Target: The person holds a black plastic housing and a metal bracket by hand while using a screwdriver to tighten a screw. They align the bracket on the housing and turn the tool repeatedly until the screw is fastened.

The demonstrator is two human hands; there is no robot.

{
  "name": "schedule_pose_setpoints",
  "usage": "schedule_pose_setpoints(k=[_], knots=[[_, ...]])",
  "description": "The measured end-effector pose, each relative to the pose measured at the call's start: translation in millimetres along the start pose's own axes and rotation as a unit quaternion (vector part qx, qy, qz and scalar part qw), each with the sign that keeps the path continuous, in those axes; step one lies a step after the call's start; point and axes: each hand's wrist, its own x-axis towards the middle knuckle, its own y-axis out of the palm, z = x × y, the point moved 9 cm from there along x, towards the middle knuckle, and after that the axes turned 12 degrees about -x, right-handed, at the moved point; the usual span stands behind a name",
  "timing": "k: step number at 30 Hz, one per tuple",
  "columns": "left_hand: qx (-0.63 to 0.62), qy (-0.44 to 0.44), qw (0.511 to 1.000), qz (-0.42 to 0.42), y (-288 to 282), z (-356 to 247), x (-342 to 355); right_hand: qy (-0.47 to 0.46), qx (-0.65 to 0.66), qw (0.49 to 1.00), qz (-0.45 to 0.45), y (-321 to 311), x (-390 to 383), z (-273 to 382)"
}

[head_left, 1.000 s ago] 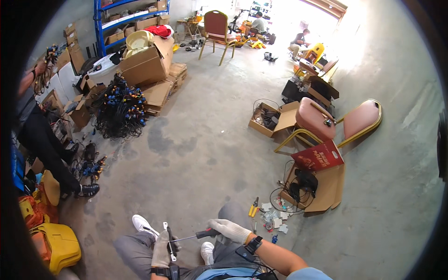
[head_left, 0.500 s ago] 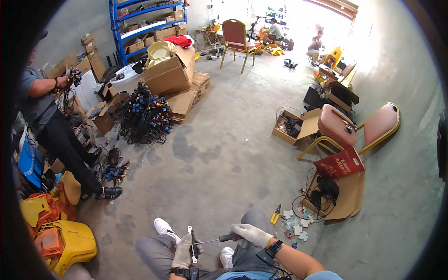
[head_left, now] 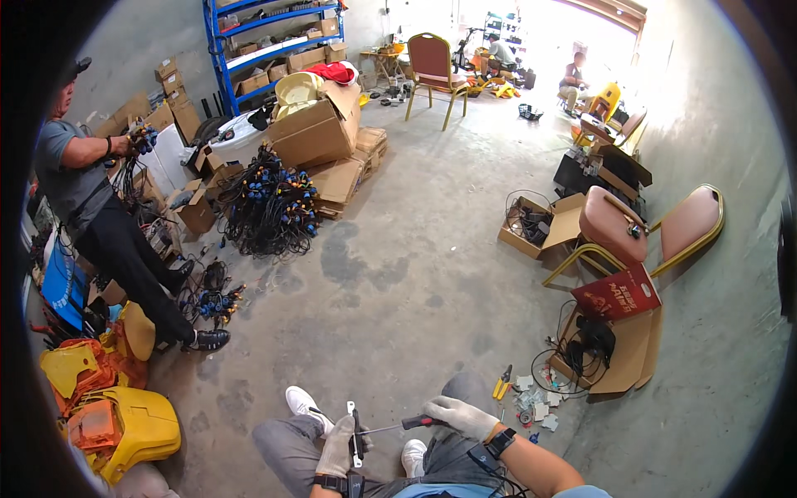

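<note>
Both of my hands wear pale work gloves and meet low in the picture, above my knees. My left hand is closed around a small black part with a white metal strip, held roughly upright. My right hand grips the dark handle of a screwdriver. Its thin shaft points left and its tip reaches the black part; the exact contact point is too small to make out. Yellow-handled pliers lie on the floor to the right of my right hand.
Small white pieces lie beside the pliers. Beyond them is an opened carton with black cables. Yellow plastic shells sit at the left. A standing person holds a cable bundle near a cable heap. A chair stands right.
The whole view has shifted slightly, so the scene sits a little further right. My hands keep the same hold on the part and the screwdriver.
</note>
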Motion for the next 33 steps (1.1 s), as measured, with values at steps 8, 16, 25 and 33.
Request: schedule_pose_setpoints(k=[8,16,25,33], knots=[[0.015,0.013,1.000,-0.022,36,-19,-21,-0.022,-0.090,0.996,-0.015,-7,-5,5],[0.036,0.008,0.999,-0.015,28,-12,-14,0.036,-0.032,0.999,-0.006,-6,-15,25],[0.028,0.019,0.999,-0.007,30,-14,-19,-0.024,0.027,0.997,-0.066,-4,-10,21],[0.032,0.008,0.999,-0.007,27,-11,-15,0.057,-0.078,0.995,0.020,-4,-19,33]])
